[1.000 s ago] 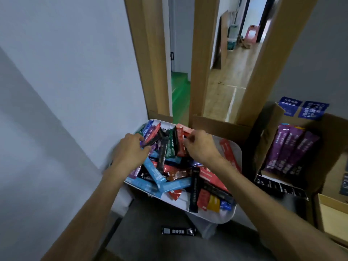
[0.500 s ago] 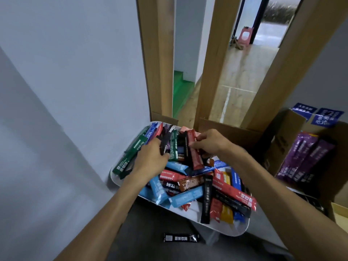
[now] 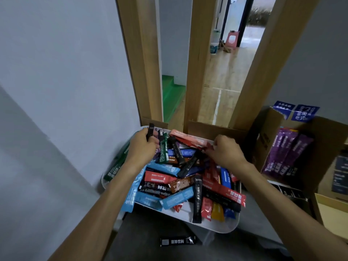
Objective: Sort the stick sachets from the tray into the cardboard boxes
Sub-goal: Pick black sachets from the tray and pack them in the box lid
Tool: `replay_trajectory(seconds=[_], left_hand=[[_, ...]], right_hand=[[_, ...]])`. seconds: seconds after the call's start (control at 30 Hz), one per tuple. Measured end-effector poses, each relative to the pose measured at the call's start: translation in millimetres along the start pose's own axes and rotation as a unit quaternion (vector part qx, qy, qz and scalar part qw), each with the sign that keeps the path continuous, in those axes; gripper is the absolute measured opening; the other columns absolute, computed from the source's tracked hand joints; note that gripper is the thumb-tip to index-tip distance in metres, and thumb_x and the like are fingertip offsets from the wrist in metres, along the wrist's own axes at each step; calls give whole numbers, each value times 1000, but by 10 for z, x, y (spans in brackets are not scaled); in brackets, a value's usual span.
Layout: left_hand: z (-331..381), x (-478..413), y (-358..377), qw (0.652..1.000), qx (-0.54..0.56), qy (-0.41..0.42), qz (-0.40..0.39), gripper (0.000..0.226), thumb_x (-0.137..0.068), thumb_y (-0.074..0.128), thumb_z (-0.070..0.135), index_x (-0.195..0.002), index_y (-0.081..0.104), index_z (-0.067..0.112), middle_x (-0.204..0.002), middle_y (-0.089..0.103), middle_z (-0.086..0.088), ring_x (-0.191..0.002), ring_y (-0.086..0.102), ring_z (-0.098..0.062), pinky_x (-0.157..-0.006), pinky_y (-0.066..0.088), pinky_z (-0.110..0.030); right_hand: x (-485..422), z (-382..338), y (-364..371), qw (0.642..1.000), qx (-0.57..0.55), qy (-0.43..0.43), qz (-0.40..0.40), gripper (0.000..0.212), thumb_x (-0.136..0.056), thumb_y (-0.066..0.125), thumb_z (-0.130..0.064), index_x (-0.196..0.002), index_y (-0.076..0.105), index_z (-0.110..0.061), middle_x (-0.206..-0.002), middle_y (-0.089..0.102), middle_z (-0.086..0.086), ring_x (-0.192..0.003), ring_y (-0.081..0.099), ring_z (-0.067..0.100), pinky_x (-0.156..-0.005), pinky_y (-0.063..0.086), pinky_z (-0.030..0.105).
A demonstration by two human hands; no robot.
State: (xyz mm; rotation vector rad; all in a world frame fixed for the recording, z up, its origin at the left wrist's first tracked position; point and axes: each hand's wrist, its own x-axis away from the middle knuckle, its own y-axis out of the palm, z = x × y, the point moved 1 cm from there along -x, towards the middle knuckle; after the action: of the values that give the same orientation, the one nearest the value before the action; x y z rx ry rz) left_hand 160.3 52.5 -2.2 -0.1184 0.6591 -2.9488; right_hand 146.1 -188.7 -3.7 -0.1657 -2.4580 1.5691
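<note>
The left hand [image 3: 143,149] has drawn a black sachet [image 3: 150,131] clear of the pile since half a second ago and grips it upright in curled fingers; the right hand [image 3: 225,154] has shifted rightward and pinches the end of a red sachet [image 3: 190,140] at its fingertips. The other stick sachets [image 3: 165,178] lie heaped in the tray [image 3: 226,229] beneath both hands, the cardboard box [image 3: 263,142] with purple sachets [image 3: 286,153] just right of the right hand; judged: two picked, neither boxed.
</note>
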Motion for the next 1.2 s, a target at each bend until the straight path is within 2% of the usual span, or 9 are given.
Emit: replay_trajectory(seconds=[0.07,0.17,0.33,0.5,0.63,0.8,0.93,1.07,1.2], left_hand=[[40,-138,-11,998,-51,9,36,16,-99,47,15,-93,62,16,-92,70,-10,-75,63,-21,-61,46,-30],[243,-415,91,987,-160,0,-9,28,-97,58,35,-97,63,8,-89,66,-8,-71,57,-19,-60,40,-27],[332,-676,317,930,-344,-44,-122,45,-86,74,40,-112,59,6,-107,64,-9,-88,60,-24,-73,50,-32],[270,-683,238,933,-333,-49,-123,9,-92,63,15,-95,59,8,-84,60,-6,-78,60,-22,-67,50,-31],[323,-654,-14,951,-283,-35,-117,13,-93,61,18,-91,61,6,-83,62,-9,-70,58,-21,-54,40,-27],[233,-517,-565,967,-239,-10,-82,15,-92,60,26,-89,63,11,-81,73,-6,-78,70,-24,-75,55,-38],[55,-371,-554,944,-310,1,-114,13,-95,52,25,-99,54,13,-88,66,-9,-78,62,-22,-63,42,-32],[-100,-284,-388,918,-377,22,-118,27,-87,66,38,-96,55,16,-84,62,-3,-72,59,-19,-58,40,-29],[-218,-326,-351,880,-459,39,-112,40,-80,76,38,-101,55,10,-93,60,-12,-81,58,-30,-65,42,-30]], right_hand=[[80,-123,38,998,1,-43,44,22,-91,64,-35,-94,61,-13,-94,65,7,-81,63,26,-65,54,38],[152,-341,155,999,0,-40,-35,40,-87,69,-45,-104,56,-12,-94,59,6,-85,62,29,-64,45,31],[123,-341,320,993,-106,1,-54,49,-81,74,-19,-117,45,-5,-118,62,18,-106,62,35,-77,52,37],[49,-399,82,969,-243,33,-9,50,-83,77,-18,-116,40,-8,-104,58,9,-97,65,29,-79,59,39],[-163,-765,196,984,-160,-11,-76,33,-85,73,-22,-109,62,-3,-104,67,12,-91,65,28,-77,57,39],[-223,-970,382,990,-42,-24,-130,43,-87,73,-23,-121,53,-7,-113,60,13,-109,60,32,-92,53,42],[-312,-917,355,987,-111,-22,-116,20,-93,63,-21,-103,55,-6,-100,63,11,-94,62,28,-82,53,39],[-72,-466,73,978,-181,-27,-97,20,-95,55,-18,-99,66,-2,-84,65,12,-74,61,24,-64,48,36],[642,133,-33,968,-241,-22,-71,17,-89,52,-21,-98,65,-16,-84,71,3,-74,68,20,-72,57,47]])
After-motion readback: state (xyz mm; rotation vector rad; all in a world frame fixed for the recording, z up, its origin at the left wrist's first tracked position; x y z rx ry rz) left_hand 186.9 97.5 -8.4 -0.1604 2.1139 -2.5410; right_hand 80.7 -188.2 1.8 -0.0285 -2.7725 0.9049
